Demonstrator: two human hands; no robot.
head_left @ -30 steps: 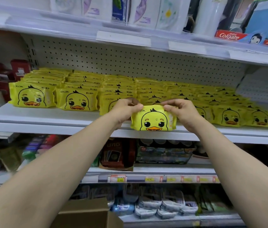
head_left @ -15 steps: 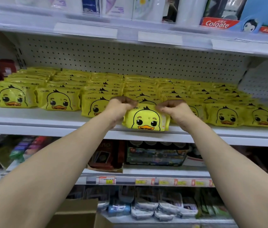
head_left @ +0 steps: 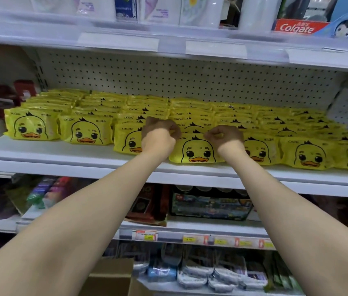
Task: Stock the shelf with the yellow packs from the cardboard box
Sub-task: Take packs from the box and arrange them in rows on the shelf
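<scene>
Store shelving fills your view: a white metal shelf [head_left: 62,154] backed by a white perforated panel [head_left: 190,82]. On it stand rows of yellow plastic packs printed with a cartoon duck face [head_left: 87,133], upright one behind another from the front edge toward the back.

You hold one yellow duck pack [head_left: 196,151] at the front of the shelf, near the middle. It stands upright on the shelf board with its duck face turned toward you. It sits between two front-row neighbours. Your hands cover both joins, so you cannot tell whether it touches them.

Your left hand [head_left: 160,136] is curled at the pack's upper left corner and your right hand [head_left: 225,136] at its upper right corner. Fingers and thumbs are closed in a pinch on the top edge. Both bare forearms reach up from the lower corners of the view.

Above, a higher shelf carries white soft packs [head_left: 160,9] and, at the right, a red Colgate toothpaste carton [head_left: 297,27]. Below the stocked shelf, a lower one holds dark boxed goods [head_left: 209,205], with small price tags [head_left: 147,235] on its front strip. At the bottom, between your arms, a brown cardboard box [head_left: 109,278] shows one corner, and its contents are out of sight.
</scene>
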